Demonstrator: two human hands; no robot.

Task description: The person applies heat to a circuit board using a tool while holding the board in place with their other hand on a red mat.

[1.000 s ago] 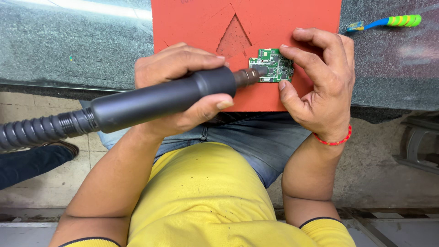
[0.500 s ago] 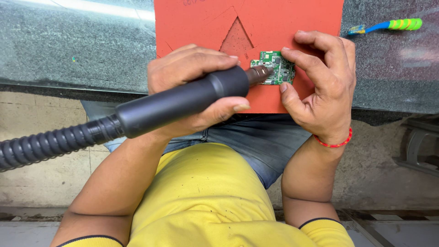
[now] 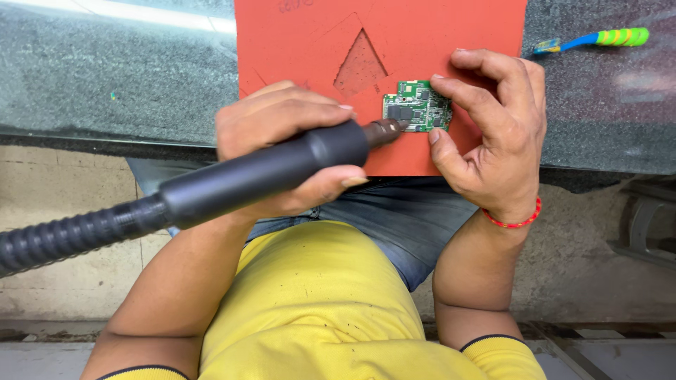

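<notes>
Both hands keep their grip: left hand [image 3: 289,151] on nozzle [image 3: 253,172], unmoved; right hand [image 3: 493,127] pinching board [image 3: 417,105].

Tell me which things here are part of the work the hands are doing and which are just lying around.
In use:
left hand gripping the black hot-air wand, nozzle at the board
right hand steadying the small green circuit board
orange mat under the board

Lying about:
toothbrush, blue and green, on the dark counter, apart from both hands
</notes>
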